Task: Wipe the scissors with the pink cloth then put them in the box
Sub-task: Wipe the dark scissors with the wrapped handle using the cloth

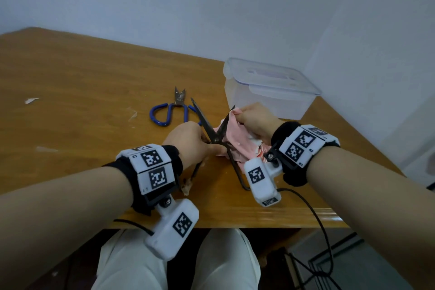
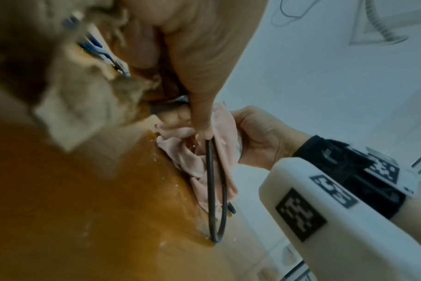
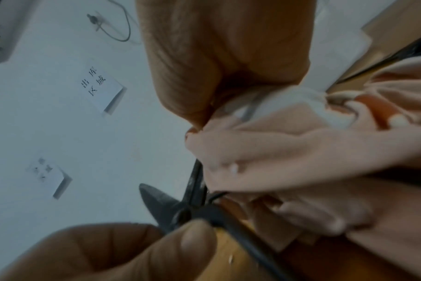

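- Near the table's front edge, the dark scissors stood open, blades splayed in a V, handle loops toward the person.
- Left hand gripped them at the pivot, thumb and fingers curled round the metal.
- Right hand pinched the pink cloth around the right blade, near its tip; the rest of the cloth was bunched under the handles.
- By my reading, wiping was under way: one blade in the cloth, the left blade bare.
- Blue scissors lay untouched farther back, probably unwiped.
- Box, far right, had its lid on; it appeared empty, so all boxing remained.
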Available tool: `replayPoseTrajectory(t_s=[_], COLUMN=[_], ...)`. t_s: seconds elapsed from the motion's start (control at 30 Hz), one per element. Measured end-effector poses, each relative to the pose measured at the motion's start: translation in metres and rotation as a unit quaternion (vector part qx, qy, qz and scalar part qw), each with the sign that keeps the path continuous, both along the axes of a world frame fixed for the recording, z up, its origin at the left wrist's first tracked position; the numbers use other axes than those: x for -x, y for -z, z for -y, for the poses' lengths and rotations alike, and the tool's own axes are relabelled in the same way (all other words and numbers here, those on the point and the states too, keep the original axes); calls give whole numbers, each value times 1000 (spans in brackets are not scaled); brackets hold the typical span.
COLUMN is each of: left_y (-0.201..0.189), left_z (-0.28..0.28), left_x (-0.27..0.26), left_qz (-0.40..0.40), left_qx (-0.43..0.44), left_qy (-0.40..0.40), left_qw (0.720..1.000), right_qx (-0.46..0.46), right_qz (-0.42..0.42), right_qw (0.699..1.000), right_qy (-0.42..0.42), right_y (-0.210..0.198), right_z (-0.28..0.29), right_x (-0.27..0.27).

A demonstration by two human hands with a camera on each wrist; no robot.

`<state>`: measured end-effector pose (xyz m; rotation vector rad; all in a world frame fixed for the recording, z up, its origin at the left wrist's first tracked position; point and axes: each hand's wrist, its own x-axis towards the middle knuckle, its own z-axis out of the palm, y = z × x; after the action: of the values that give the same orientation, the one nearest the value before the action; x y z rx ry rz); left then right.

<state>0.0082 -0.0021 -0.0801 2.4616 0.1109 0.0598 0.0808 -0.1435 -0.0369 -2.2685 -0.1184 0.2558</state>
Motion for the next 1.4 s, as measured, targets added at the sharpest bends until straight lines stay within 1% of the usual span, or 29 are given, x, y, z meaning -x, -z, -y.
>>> replayPoseTrajectory(t_s=[0.1, 0.13, 0.17, 0.27, 0.3, 0.37, 0.43, 0.53, 0.67, 0.73, 0.83, 0.87, 0.9, 0.97, 1.1, 1.2, 1.27, 1.3, 1.33, 1.4], left_y=[2, 2, 1, -1, -2, -3, -4, -7, -9, -10, -11, -11, -11, -10, -6, -7, -7, -6, -6, -2], left_z=[-2, -3, -3, -1, 0, 1, 0, -2, 2, 2, 2, 1, 1, 1, 0, -3, -5, -6, -7, -10], left_x=[0, 0, -1, -2, -2, -1, -1, -2, -6, -7, -7, -7, -7, -7, -6, -8, -8, -7, -7, -8], left_qz=[3, 3, 4, -1, -3, -6, -5, -2, -7, -10, -4, -3, -1, -1, -3, -3, -6, -8, -9, -11], left_qx=[4, 3, 1, -6, -5, -5, -15, -26, -37, -42, -45, -48, -49, -49, -37, -21, -17, -14, -12, -1], left_qy=[-1, -2, 0, 9, 10, 6, 3, -3, -4, -5, -6, -4, -3, -4, -11, -19, -24, -24, -24, -24], left_qw=[1000, 1000, 1000, 1000, 1000, 1000, 1000, 1000, 999, 999, 999, 999, 999, 999, 999, 1000, 1000, 1000, 1000, 1000], right_qx=[58, 71, 67, -2, -9, -5, 19, 86, 149, 151, 72, 61, 66, 104, 148, 186, 205, 194, 162, 60], right_qz=[-18, -23, -19, 2, 4, -5, -13, 7, -15, -27, -51, -48, -39, -23, -16, 11, 38, 48, 44, -6], right_qw=[996, 995, 996, 1000, 1000, 1000, 1000, 992, 978, 976, 988, 990, 990, 987, 982, 975, 973, 976, 984, 998], right_qy=[-59, -66, -63, 5, 18, 12, -20, -90, -141, -156, -127, -119, -117, -124, -115, -120, -101, -82, -55, -15], right_y=[3, 2, 1, -3, -3, 0, 3, 4, -6, -7, -2, 0, 2, 4, 2, 2, 1, 0, -1, -2], right_z=[-2, -2, -1, 0, 0, -1, -2, -1, 1, 4, 5, 4, 2, -4, -13, -17, -13, -9, -4, 3], right_x=[8, 9, 7, -3, -6, -6, 0, 8, 11, 12, 16, 17, 17, 19, 16, 12, 8, 5, 1, -1])
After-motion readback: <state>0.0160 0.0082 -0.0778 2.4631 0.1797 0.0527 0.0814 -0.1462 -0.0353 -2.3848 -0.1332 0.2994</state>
